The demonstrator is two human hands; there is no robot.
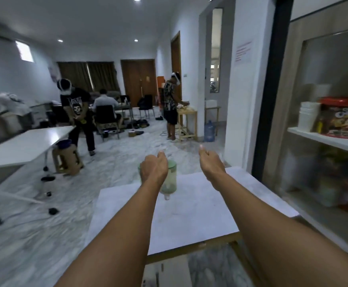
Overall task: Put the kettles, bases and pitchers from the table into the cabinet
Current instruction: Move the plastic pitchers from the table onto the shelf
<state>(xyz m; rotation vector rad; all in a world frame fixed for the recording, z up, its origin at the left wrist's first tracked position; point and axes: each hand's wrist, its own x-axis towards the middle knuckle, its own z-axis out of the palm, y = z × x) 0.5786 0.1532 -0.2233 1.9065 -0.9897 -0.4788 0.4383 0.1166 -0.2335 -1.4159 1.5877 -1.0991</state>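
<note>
Both arms outstretched over table (189,220). Left hand (154,166) in front of green-lidded pitcher (170,183) at table's far edge; grasp unclear. Right hand (211,162) empty, fingers loosely curled. Cabinet (324,141) at right.

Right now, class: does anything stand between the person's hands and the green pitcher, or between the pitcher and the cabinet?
Nothing visible blocks the hands: the left hand is at the green pitcher, partly covering it; the right hand is empty beside it. The table between pitcher and cabinet is bare. The cabinet front looks glazed; whether it is open, I cannot tell.
</note>
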